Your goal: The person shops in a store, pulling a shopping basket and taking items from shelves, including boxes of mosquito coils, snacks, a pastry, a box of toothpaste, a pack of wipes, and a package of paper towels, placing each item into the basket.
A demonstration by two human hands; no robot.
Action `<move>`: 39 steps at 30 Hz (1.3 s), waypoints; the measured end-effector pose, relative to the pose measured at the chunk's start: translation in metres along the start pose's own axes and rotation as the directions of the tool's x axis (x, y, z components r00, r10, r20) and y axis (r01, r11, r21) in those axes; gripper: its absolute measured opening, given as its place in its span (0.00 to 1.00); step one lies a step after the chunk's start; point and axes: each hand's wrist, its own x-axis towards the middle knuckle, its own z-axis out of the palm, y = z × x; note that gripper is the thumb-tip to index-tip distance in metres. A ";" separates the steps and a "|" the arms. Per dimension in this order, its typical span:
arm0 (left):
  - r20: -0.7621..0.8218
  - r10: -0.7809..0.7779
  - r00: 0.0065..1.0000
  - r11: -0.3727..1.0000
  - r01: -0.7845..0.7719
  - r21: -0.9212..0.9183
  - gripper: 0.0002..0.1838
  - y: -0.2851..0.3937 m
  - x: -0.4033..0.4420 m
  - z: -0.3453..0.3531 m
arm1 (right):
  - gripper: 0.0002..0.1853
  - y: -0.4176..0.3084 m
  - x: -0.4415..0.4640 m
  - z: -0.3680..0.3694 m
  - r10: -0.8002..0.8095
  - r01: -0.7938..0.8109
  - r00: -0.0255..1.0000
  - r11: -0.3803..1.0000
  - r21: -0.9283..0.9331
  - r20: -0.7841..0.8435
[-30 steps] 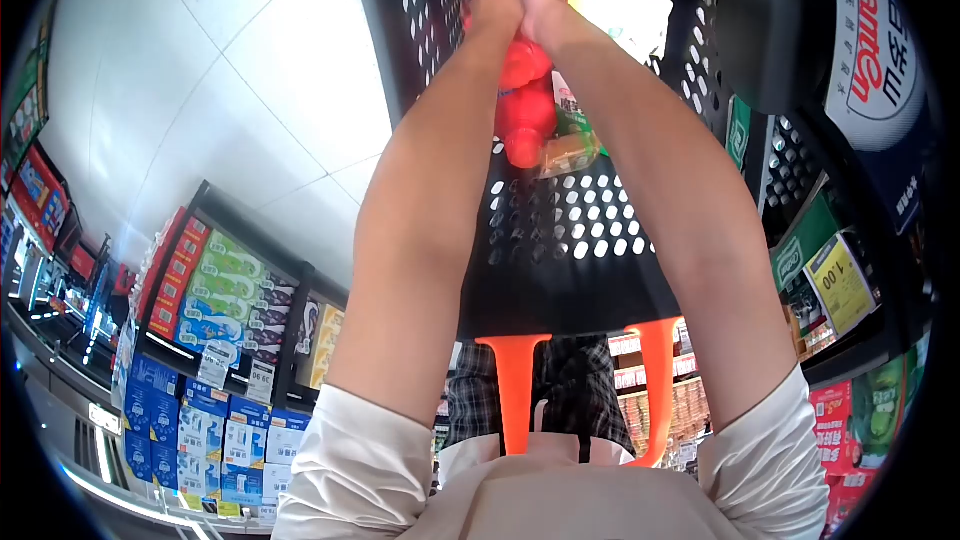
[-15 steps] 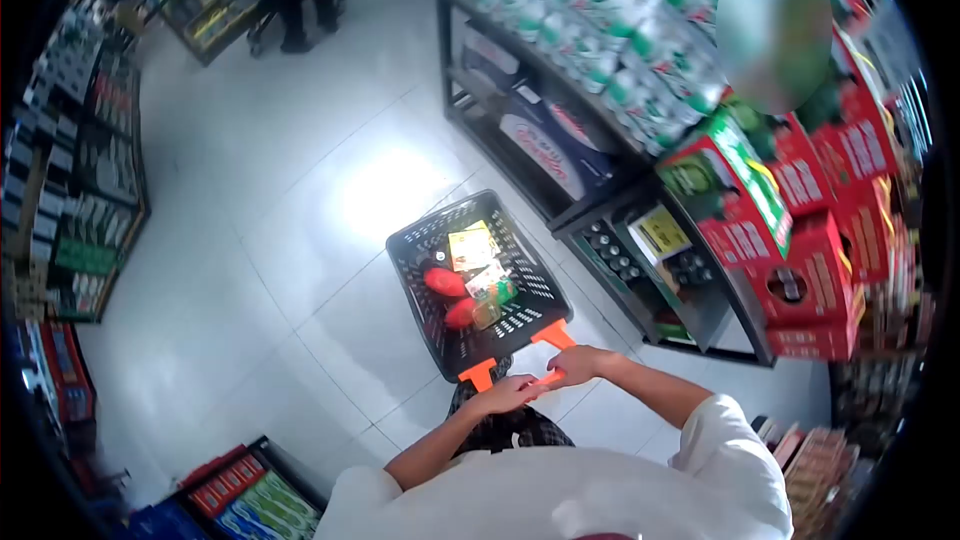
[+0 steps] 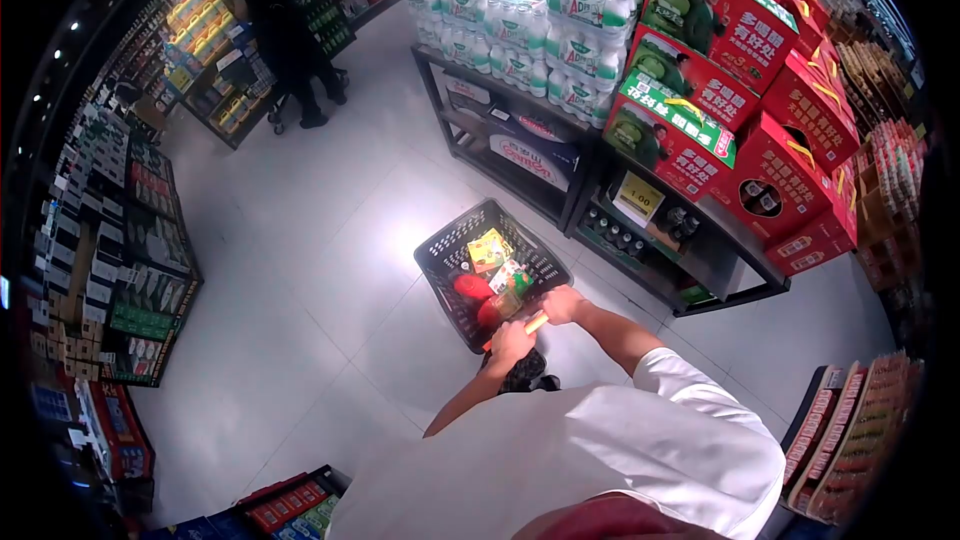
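A dark grey shopping basket (image 3: 440, 285) with slotted walls is in front of me, close to the tiled floor. Its orange handle (image 3: 536, 323) points toward my body. My left hand (image 3: 513, 342) is closed around the handle's left part, and my right hand (image 3: 563, 305) is wrapped round its right part. Inside the basket lie a yellow box (image 3: 489, 250), a white-and-green package (image 3: 510, 278) and two red items (image 3: 473, 287), whose kind I cannot make out. A small see-through container (image 3: 506, 304) sits near the handle, partly covered.
On my right, a dark shelf (image 3: 470, 145) bears shrink-wrapped bottles (image 3: 580, 35) and stacked red gift boxes (image 3: 700, 80). Stocked shelving (image 3: 150, 270) lines the left. At the back left a person in dark clothes (image 3: 285, 35) stands beside a cart. Another display (image 3: 290, 510) is at lower left.
My view has turned, and the shelves and person sit lower in it. My left hand has gone from near the other hand to the handle's left part. The basket's contents look the same.
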 end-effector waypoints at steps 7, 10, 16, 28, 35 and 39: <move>-0.001 0.081 0.997 0.995 -0.081 -0.065 0.15 -0.018 0.027 -0.005 | 0.12 0.023 0.035 -0.011 -0.089 0.090 0.996 0.995 -0.040 0.030; 0.082 0.108 0.991 0.985 -0.096 -0.140 0.14 -0.033 0.056 -0.021 | 0.12 0.031 0.058 -0.030 -0.146 0.147 0.989 0.987 -0.069 0.018; 0.107 0.050 0.993 0.980 -0.028 -0.198 0.13 -0.055 0.102 -0.065 | 0.11 0.031 0.121 -0.075 -0.147 0.175 0.964 0.978 -0.113 0.222; -0.041 0.028 0.999 0.986 -0.034 -0.163 0.17 -0.114 0.221 -0.185 | 0.14 0.055 0.301 -0.144 -0.088 0.146 0.945 0.976 -0.163 0.316; 0.003 -0.004 1.000 0.996 0.004 -0.089 0.16 -0.164 0.312 -0.263 | 0.13 0.062 0.417 -0.203 -0.096 0.119 0.983 0.982 -0.145 0.158; 0.052 0.000 0.999 0.997 0.004 -0.075 0.18 -0.194 0.361 -0.319 | 0.11 0.066 0.486 -0.227 -0.130 0.141 0.985 0.985 -0.098 0.116</move>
